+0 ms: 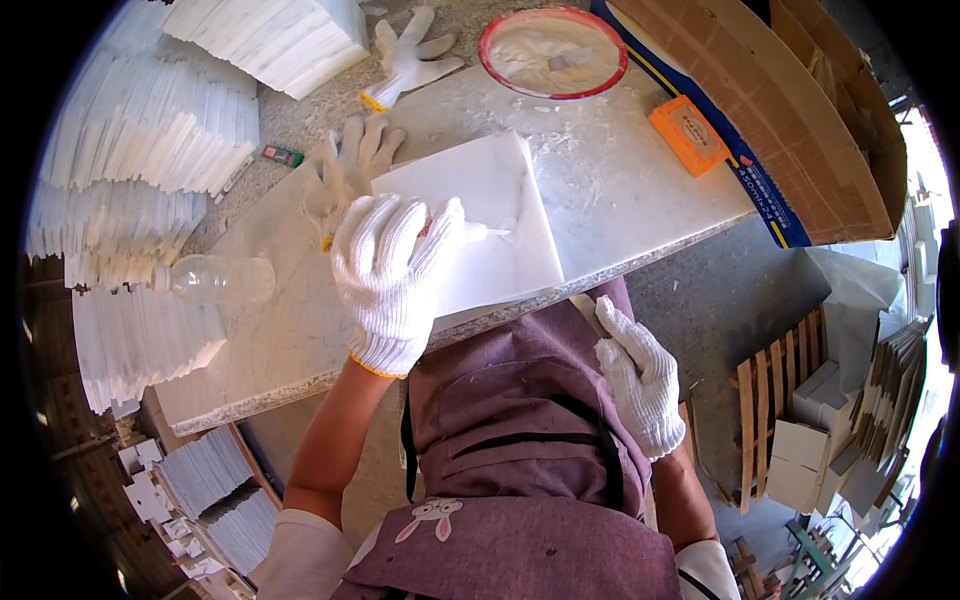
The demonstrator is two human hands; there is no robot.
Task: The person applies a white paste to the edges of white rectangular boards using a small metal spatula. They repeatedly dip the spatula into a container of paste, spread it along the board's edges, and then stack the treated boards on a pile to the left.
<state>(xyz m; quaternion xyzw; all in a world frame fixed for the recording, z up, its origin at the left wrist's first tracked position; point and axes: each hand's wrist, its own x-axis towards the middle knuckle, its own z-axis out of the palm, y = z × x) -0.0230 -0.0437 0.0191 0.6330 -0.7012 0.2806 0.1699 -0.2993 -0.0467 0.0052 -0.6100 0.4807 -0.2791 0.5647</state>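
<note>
My left hand (390, 270), in a white knitted glove with a yellow cuff, is closed around a small squeeze bottle (470, 232). The bottle's white nozzle points right, over a square white marble tile (490, 180); a bit of red shows between my fingers, which hide the rest. The tile lies at the front edge of the stone-topped table. My right hand (643, 375), gloved as well, hangs beside my purple apron (520, 400), below the table edge. Its fingers are stretched out, and I see nothing in them.
Tall stacks of white tiles (150, 120) line the left side, with a clear plastic bottle (222, 278) beside them. Spare gloves (408, 60) lie behind the tile. Farther back are a red-rimmed basin of white powder (553, 12), an orange box (690, 135) and a cardboard box (770, 110).
</note>
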